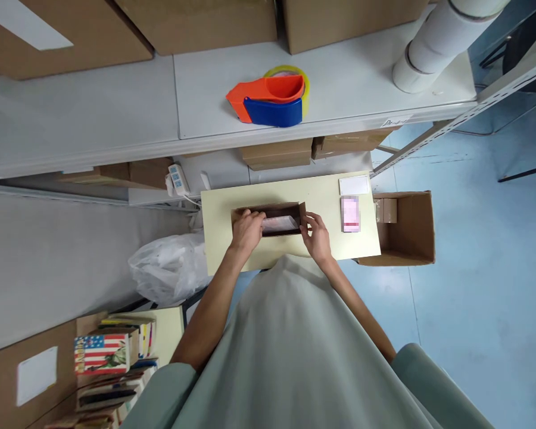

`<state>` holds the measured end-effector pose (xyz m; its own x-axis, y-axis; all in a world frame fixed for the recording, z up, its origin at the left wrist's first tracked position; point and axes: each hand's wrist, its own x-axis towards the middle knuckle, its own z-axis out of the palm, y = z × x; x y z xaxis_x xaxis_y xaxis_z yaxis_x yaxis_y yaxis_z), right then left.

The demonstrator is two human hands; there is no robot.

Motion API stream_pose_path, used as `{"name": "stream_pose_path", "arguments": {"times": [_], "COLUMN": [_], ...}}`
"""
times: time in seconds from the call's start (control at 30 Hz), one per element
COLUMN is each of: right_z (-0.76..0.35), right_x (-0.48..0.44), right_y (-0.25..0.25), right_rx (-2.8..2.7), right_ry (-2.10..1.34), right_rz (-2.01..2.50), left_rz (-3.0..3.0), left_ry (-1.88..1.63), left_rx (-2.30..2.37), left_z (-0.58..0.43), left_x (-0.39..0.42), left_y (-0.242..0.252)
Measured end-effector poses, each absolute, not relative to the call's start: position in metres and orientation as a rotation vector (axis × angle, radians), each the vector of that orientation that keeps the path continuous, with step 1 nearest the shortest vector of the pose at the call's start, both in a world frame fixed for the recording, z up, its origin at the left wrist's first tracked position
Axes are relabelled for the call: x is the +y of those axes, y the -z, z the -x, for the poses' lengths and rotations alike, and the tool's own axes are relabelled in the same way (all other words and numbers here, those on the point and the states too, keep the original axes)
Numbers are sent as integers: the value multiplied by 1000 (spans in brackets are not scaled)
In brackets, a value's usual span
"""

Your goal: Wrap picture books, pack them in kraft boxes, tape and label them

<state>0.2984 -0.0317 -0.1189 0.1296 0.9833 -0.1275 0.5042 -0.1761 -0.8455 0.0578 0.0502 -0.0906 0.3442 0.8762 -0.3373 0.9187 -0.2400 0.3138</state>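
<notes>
A small open cardboard box (268, 210) sits on the cream table (223, 257) in front of me. A whitish, wrapped flat item (280, 223) lies inside it. My left hand (248, 230) is closed over the box's left end, and its fingertips dip out of sight behind the near wall. At the right end, my right hand (317, 236) pinches the box's upright edge between thumb and fingers. To the right of that hand lie a pink, blurred card or packet (350, 213) and a white flat box (354, 185).
An orange and blue tape dispenser (268, 98) rests on the shelf (361, 83) ahead. A larger open carton (411, 232) stands at the table's right end. Left are a plastic bag (167, 268), a power strip (177, 179) and books (102, 354).
</notes>
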Motion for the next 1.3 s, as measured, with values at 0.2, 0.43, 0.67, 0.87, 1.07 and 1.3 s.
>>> {"name": "stream_pose_path", "arguments": {"times": [0.2, 0.43, 0.67, 0.87, 1.07, 1.3], "right_z": [-298, -302, -304, -294, -281, -259], "right_x": [-35, -41, -50, -55, -56, -50], "right_y": [120, 117, 110, 107, 110, 130], "right_rx": [-1436, -1455, -1422, -1456, -1477, -1670], "right_ry": [-942, -878, -848, -849, -794, -823], "right_rz": [1760, 1801, 1869, 1922, 1934, 1981], "left_rz": [-2155, -2055, -1658, -1691, -1716, -1734], "left_ry": [133, -294, -553, -668, -730, -763], "left_rx": [1497, 1924, 2144, 1962, 1854, 1690], "left_z": [-55, -21, -2, -9, -13, -26], "left_x": [45, 7, -21, -29, -37, -45], "left_y": [95, 90, 106, 111, 108, 111]}}
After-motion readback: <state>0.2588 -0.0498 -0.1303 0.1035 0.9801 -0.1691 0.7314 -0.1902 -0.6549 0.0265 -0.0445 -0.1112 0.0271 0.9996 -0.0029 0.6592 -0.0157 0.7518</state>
